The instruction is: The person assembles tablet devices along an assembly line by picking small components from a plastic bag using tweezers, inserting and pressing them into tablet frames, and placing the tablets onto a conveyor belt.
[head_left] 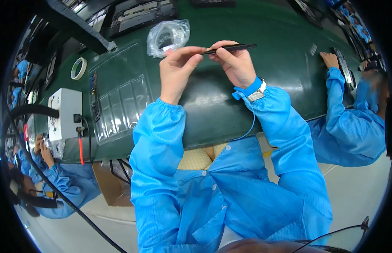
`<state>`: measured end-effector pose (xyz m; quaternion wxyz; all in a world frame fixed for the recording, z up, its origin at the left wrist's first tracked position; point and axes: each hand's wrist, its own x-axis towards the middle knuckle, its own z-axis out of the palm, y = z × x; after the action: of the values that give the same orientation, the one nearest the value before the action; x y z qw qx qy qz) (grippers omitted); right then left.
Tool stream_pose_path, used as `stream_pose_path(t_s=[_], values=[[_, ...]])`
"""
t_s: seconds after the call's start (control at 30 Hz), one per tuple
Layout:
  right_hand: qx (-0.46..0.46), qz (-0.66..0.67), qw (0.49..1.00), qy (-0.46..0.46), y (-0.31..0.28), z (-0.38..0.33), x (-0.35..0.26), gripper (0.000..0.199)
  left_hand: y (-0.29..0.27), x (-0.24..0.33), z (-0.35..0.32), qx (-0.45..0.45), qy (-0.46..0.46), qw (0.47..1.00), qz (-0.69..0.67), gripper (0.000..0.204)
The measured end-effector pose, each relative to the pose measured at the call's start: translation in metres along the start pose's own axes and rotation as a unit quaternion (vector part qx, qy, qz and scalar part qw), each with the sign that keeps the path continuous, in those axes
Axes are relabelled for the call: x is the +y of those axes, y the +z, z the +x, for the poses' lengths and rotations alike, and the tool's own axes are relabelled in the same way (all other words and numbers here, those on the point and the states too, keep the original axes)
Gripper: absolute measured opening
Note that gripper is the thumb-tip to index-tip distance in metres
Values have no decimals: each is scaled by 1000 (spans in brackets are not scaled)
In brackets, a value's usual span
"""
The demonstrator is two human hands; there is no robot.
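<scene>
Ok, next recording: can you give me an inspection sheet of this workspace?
Surface: green tabletop, with glossy reflections.
Job's things: slim black tool, probably tweezers, held above the tabletop.
Clutter: clear bag, tape roll, clear tray, dark strip at the tray's left edge, white box.
Hands: right hand grips the tool; left hand has its fingertips at the tool's tip, contact unclear.
Cables: blue cord from the right wrist; black lead and red lead by the white box.
Surroundings: co-workers in blue on both sides; carton below the table edge.
</scene>
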<state>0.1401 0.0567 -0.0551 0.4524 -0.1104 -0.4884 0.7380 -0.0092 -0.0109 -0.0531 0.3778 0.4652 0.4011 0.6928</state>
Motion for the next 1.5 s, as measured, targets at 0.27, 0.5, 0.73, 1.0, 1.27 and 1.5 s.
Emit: stream_pose_path(t_s=[0.27, 0.5, 0.73, 1.0, 1.27, 1.5], values=[[12, 156, 983, 100, 110, -56, 16, 19, -32, 82, -139, 283, 82, 935, -199, 33], [-94, 304, 808, 496, 298, -102, 169, 20, -191, 108, -258, 551, 158, 809, -130, 39], [-158, 460, 684, 543, 437, -127, 267, 11, -257, 155, -293, 623, 135, 769, -47, 44], [-216, 280, 772, 528, 391, -99, 213, 18, -216, 125, -286, 476, 259, 821, -179, 37], [-91, 70, 975, 190, 112, -27, 2, 14, -35, 63, -126, 287, -166, 880, -339, 41], [183, -150, 968, -83, -115, 10, -47, 17, 29, -64, 105, 117, -303, 855, -405, 32]])
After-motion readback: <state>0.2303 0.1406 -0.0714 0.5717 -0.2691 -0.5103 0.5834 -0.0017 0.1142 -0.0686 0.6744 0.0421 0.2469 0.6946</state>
